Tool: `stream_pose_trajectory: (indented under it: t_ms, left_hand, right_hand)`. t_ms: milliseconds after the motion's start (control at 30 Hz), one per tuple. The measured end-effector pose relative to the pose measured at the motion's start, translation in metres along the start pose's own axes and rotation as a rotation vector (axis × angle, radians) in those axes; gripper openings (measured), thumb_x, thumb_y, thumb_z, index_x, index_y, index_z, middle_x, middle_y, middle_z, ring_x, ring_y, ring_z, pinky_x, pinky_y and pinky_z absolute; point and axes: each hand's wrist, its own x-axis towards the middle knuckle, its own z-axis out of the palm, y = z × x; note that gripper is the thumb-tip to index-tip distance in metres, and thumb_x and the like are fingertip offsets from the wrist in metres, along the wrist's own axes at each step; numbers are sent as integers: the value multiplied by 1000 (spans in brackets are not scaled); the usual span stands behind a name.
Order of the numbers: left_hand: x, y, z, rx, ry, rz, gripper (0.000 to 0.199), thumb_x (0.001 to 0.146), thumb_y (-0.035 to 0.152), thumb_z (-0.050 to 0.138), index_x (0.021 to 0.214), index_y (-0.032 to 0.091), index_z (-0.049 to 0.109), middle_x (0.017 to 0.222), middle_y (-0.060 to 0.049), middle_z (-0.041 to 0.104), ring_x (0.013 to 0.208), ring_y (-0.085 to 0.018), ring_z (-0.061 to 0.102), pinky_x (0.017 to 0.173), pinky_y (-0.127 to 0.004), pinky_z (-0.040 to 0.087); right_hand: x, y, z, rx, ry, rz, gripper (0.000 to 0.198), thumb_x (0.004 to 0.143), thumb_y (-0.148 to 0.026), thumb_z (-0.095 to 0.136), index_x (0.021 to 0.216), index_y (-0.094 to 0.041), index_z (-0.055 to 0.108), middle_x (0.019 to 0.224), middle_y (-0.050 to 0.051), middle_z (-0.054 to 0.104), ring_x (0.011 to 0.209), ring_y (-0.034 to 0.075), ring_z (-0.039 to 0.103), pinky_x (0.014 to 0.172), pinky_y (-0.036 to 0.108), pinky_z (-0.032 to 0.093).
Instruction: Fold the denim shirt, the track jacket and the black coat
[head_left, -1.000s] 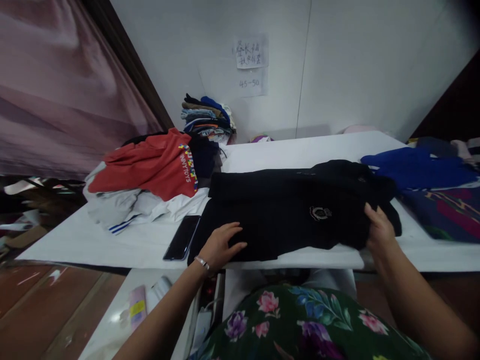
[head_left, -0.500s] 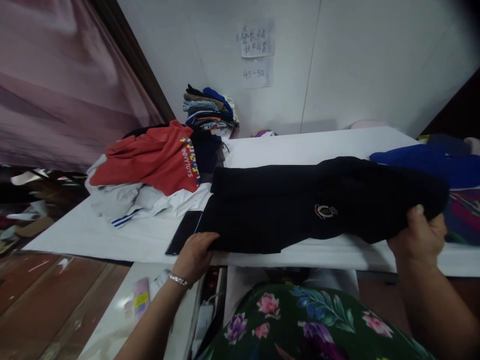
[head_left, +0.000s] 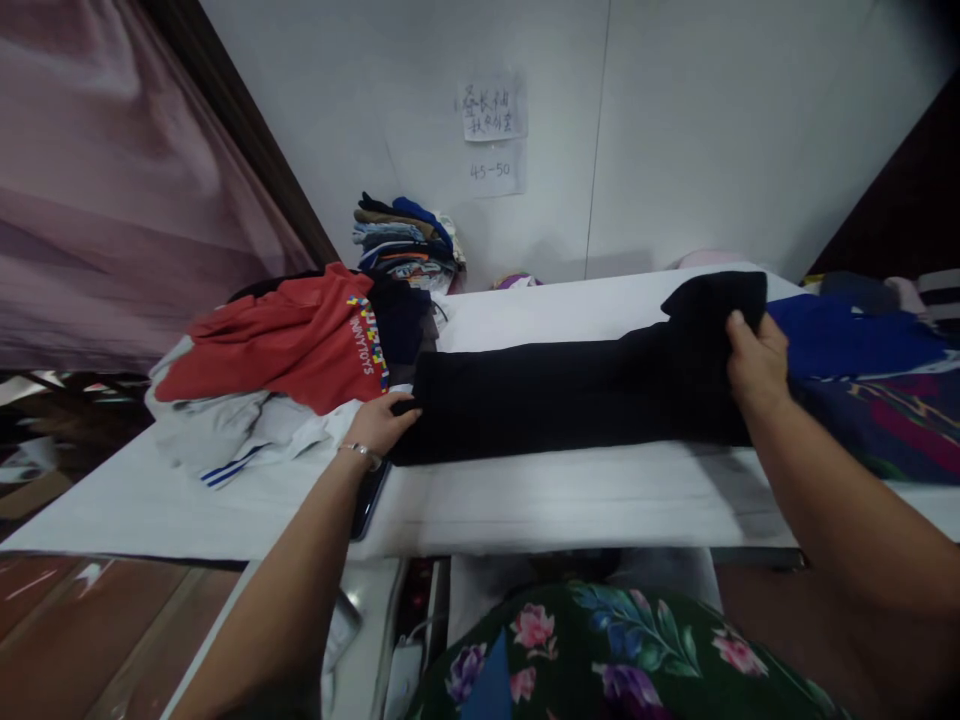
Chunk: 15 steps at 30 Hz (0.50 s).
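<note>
A black garment [head_left: 540, 400] lies folded into a long strip across the white-covered table [head_left: 577, 500]. My left hand [head_left: 384, 424] is closed on its left end, with the edge pinched between thumb and fingers. At the other end my right hand [head_left: 757, 365] grips the cloth and holds that end up off the table, partly folded over. The embroidered crest does not show now. Partly under my left forearm is a dark phone [head_left: 369, 500], close to the garment's left edge.
To the left lie a red sweatshirt [head_left: 277, 345] and pale clothes [head_left: 217, 425]. A stack of folded clothes [head_left: 405, 240] stands at the back by the wall. On the right are a blue garment [head_left: 847, 335] and a dark patterned one [head_left: 877, 415]. Paper signs [head_left: 493, 135] hang on the wall.
Both hands have moved away from my body, the right one also leftward. The garment's lower part is folded over, narrowing it and hiding the crest, and its right end is lifted.
</note>
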Motion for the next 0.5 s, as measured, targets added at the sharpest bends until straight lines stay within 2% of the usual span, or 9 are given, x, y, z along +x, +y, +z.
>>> stream_pose_trajectory:
  t_ms: [67,133,233,300,400,500]
  left_hand:
    - [25,1,14,-35,-23,-66,36,69,41,65,97,20,69,69,1,65,65,-16,60,59,-24,44]
    - [44,1,29,-49,-39,-116,33,67,37,69,95,19,69,75,0,67,71,-16,62,62,-23,45]
    - [58,1,46,-45,-42,-192,41,65,37,72,102,18,67,86,-4,68,80,-19,63,68,-25,47]
    - [57,0,51,-56,-15,-229,51,66,40,73,110,16,63,94,-7,68,86,-21,64,73,-27,48]
    - [48,-6,51,-118,46,-252,67,67,48,71,123,14,54,109,-12,65,95,-24,63,79,-31,48]
    - [37,-15,47,-166,89,-298,71,69,55,66,125,14,51,111,-14,65,98,-25,63,83,-34,48]
  right_hand:
    - [18,9,13,-56,-39,-21,43,83,-46,56,109,-14,65,102,8,67,94,19,58,86,34,46]
    - [32,20,26,-90,-105,24,43,85,-46,54,114,-15,63,110,9,65,100,19,57,90,34,44]
    - [43,39,41,-107,-268,232,49,83,-47,57,122,-17,58,122,10,60,108,21,55,93,34,43]
    - [44,50,44,-134,-324,343,54,80,-47,61,124,-15,56,125,13,58,110,23,56,93,38,44]
    - [37,59,33,-202,-335,363,55,79,-47,62,124,-16,56,123,14,59,110,24,58,93,42,46]
    - [22,57,3,-285,-361,231,52,77,-46,63,122,-19,59,121,10,62,110,23,59,98,42,43]
